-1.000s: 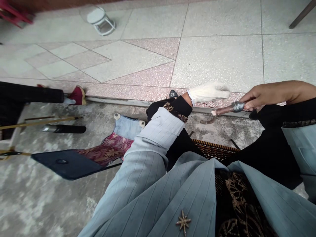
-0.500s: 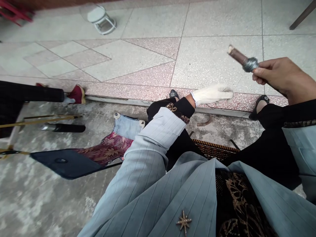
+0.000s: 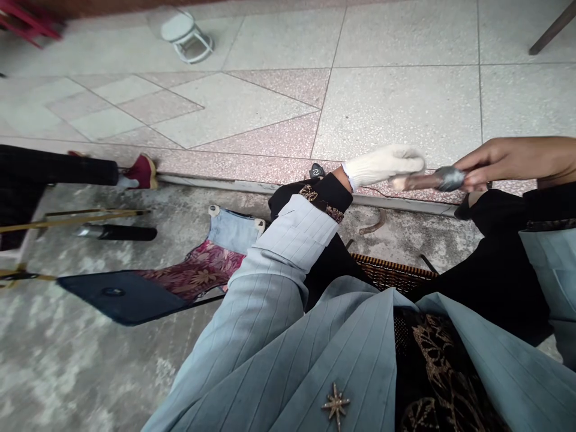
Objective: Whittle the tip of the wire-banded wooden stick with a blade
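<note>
The right grip (image 3: pixel 499 165) is closed on a brown stick (image 3: pixel 425 181) at its nine o'clock, long axis running three-to-nine, reaching near the gloved left grip (image 3: pixel 387 166), whose closure I cannot tell.

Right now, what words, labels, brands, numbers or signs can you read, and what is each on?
No words or numbers read clearly.
Dark shoe near the gloved left hand: one pale mark, perhaps "Z" or "2", too small to settle.
Dark oval on the navy fabric: too small to read.
Brown stick in the right hand: blurred, no lettering visible.
</note>
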`<move>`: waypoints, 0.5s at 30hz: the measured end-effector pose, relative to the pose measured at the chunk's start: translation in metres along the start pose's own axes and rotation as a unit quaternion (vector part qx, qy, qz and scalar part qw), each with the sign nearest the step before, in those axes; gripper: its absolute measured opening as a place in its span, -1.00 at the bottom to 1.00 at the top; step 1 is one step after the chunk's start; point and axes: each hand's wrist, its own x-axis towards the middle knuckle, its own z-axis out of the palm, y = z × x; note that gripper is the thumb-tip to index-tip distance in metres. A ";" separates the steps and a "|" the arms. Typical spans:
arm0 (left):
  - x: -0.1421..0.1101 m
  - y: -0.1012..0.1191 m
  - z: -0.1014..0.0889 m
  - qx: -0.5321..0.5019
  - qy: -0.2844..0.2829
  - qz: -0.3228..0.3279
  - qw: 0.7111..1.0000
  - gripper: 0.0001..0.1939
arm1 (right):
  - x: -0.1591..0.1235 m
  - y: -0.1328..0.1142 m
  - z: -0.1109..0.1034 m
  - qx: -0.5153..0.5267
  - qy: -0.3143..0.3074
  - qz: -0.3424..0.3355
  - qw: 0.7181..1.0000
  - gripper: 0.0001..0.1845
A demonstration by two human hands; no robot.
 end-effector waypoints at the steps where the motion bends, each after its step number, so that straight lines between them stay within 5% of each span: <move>1: 0.000 0.001 0.001 -0.024 0.009 0.001 1.000 -0.74 | -0.007 0.000 -0.002 0.071 0.001 -0.003 0.997 -0.53; 5: 0.004 -0.003 0.005 -0.040 -0.034 -0.004 0.999 -0.64 | -0.014 -0.007 0.005 0.277 0.174 -0.033 0.944 -0.62; 10: 0.014 -0.022 0.010 -0.023 -0.040 0.008 0.999 -0.64 | 0.010 -0.027 0.022 0.335 0.312 0.006 0.889 -0.78; 15: 0.009 -0.015 0.010 0.084 -0.046 0.009 0.995 -0.71 | 0.028 -0.027 0.017 0.044 0.259 0.156 0.952 -0.78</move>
